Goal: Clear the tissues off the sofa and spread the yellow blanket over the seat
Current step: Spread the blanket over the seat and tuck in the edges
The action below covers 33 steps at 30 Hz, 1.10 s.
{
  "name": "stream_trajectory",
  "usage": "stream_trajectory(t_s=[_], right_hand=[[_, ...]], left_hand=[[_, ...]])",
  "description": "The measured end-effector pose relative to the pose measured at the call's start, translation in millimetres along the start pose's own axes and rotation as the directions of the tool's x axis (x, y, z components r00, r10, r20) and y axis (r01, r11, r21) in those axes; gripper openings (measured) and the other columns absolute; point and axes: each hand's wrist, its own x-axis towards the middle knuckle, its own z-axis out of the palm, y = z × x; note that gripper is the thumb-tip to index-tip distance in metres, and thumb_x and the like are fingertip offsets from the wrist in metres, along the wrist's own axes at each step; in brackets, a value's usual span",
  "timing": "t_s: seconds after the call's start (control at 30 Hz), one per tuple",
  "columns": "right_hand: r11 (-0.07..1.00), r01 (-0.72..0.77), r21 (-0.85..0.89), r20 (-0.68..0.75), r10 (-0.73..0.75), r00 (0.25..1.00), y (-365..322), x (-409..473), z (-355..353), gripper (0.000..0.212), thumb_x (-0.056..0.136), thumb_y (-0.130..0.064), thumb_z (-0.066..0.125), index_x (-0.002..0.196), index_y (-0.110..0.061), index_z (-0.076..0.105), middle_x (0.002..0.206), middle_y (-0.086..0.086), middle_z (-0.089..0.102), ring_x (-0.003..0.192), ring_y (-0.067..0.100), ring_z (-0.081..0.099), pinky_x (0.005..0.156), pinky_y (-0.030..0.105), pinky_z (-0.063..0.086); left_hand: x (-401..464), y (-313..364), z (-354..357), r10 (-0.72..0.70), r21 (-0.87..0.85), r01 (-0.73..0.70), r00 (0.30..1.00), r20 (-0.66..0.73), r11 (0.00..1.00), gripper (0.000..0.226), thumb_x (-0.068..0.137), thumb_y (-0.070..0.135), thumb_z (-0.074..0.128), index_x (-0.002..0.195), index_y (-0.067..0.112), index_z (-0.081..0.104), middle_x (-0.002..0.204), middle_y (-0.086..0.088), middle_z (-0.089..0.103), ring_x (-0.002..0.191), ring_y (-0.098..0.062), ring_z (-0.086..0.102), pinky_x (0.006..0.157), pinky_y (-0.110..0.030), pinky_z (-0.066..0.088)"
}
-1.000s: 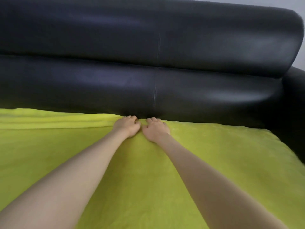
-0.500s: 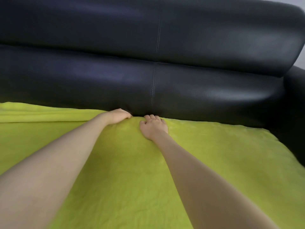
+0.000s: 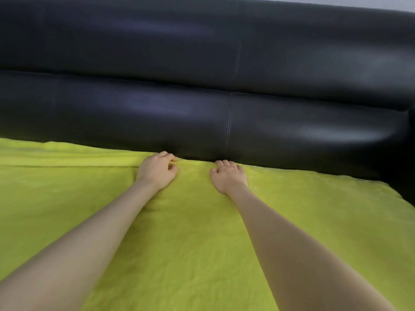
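Observation:
The yellow blanket (image 3: 190,232) lies spread over the seat of the black leather sofa (image 3: 157,90), its far edge running along the foot of the backrest. My left hand (image 3: 157,170) rests on that far edge with its fingers curled onto the fabric beside a folded ridge. My right hand (image 3: 229,178) presses on the blanket a short way to the right, fingertips tucked at the crease under the backrest. No tissues show anywhere.
The sofa's backrest fills the upper half, with a vertical seam (image 3: 233,86) just above my right hand. A black armrest (image 3: 406,171) bounds the seat on the right. A strip of pale wall (image 3: 359,2) shows at the top right.
My two hands started side by side at the blanket's far edge. They are now apart: the left moved left along the edge, the right stayed near the seam.

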Motion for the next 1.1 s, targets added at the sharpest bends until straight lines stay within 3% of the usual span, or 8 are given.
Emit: stream_trajectory(t_s=[0.2, 0.57, 0.7, 0.8, 0.87, 1.0, 1.1], right_hand=[[1.0, -0.003, -0.013, -0.006, 0.003, 1.0, 1.2, 1.1, 1.6, 0.055, 0.1, -0.035, 0.02, 0.151, -0.018, 0.027, 0.156, 0.002, 0.03, 0.144, 0.02, 0.023, 0.117, 0.037, 0.015], [1.0, 0.003, -0.003, -0.009, -0.003, 1.0, 1.5, 3.2, 2.9, 0.055, 0.1, -0.036, 0.019, 0.152, -0.019, 0.026, 0.158, 0.001, 0.027, 0.146, 0.02, 0.021, 0.118, 0.037, 0.014], [1.0, 0.013, 0.013, -0.024, -0.012, 1.0, 4.5, 3.9, 3.5, 0.054, 0.1, -0.036, 0.02, 0.151, -0.019, 0.029, 0.156, 0.001, 0.03, 0.144, 0.02, 0.023, 0.117, 0.037, 0.016], [1.0, 0.021, 0.023, -0.05, -0.02, 0.999, 6.3, 3.1, 4.7, 0.054, 0.099, -0.037, 0.022, 0.149, -0.019, 0.032, 0.154, 0.001, 0.033, 0.142, 0.02, 0.026, 0.116, 0.038, 0.018], [0.999, 0.03, 0.031, -0.051, -0.028, 0.998, 6.8, 4.7, 4.7, 0.054, 0.099, -0.038, 0.022, 0.149, -0.02, 0.032, 0.153, 0.001, 0.034, 0.142, 0.021, 0.027, 0.116, 0.039, 0.019], [1.0, 0.02, 0.023, -0.073, -0.019, 0.997, 5.9, 4.9, 6.9, 0.053, 0.099, -0.037, 0.023, 0.147, -0.019, 0.035, 0.15, 0.001, 0.038, 0.139, 0.021, 0.03, 0.115, 0.04, 0.021], [1.0, 0.017, 0.011, -0.098, -0.016, 0.995, 4.5, 4.5, 9.5, 0.053, 0.098, -0.036, 0.023, 0.147, -0.018, 0.035, 0.148, 0.002, 0.04, 0.137, 0.022, 0.032, 0.113, 0.04, 0.022]], left_hand=[[7.5, 3.1, 3.1, -0.052, 0.032, 0.047, 0.983, 0.177, 0.998, 0.043, 0.099, 0.035, 0.034, 0.136, 0.023, 0.049, 0.14, 0.003, 0.049, 0.128, -0.018, 0.045, 0.104, -0.032, 0.038], [39.7, 5.8, 3.9, -0.118, 0.21, 0.023, 0.884, 0.453, 0.977, 0.053, 0.101, 0.04, 0.015, 0.141, 0.02, 0.043, 0.143, -0.006, 0.045, 0.132, -0.024, 0.039, 0.107, -0.037, 0.032], [33.0, -17.1, 0.6, -0.017, 0.015, 0.011, 0.881, 0.473, 1.0, 0.046, 0.102, 0.042, 0.022, 0.14, 0.029, 0.044, 0.147, 0.0, 0.042, 0.137, -0.022, 0.034, 0.111, -0.038, 0.026], [28.7, -44.7, -5.7, 0.029, -0.257, 0.095, 0.897, 0.441, 0.962, 0.033, 0.101, 0.039, 0.037, 0.129, 0.039, 0.053, 0.136, 0.006, 0.052, 0.124, -0.019, 0.047, 0.103, -0.038, 0.039], [28.6, -50.8, -6.0, 0.009, -0.301, 0.116, 0.924, 0.383, 0.947, 0.029, 0.1, 0.034, 0.041, 0.122, 0.041, 0.058, 0.127, 0.006, 0.058, 0.114, -0.018, 0.053, 0.096, -0.037, 0.045], [23.7, -30.4, 1.7, 0.022, 0.082, -0.034, 0.991, 0.136, 0.996, 0.031, 0.099, 0.029, 0.04, 0.124, 0.032, 0.059, 0.122, 0.002, 0.063, 0.107, -0.02, 0.059, 0.089, -0.034, 0.048], [26.0, -14.1, 6.7, 0.16, 0.354, -0.189, 0.981, 0.11, 0.916, 0.033, 0.098, 0.015, 0.039, 0.126, 0.025, 0.054, 0.125, 0.002, 0.06, 0.117, -0.017, 0.054, 0.095, -0.031, 0.041]])
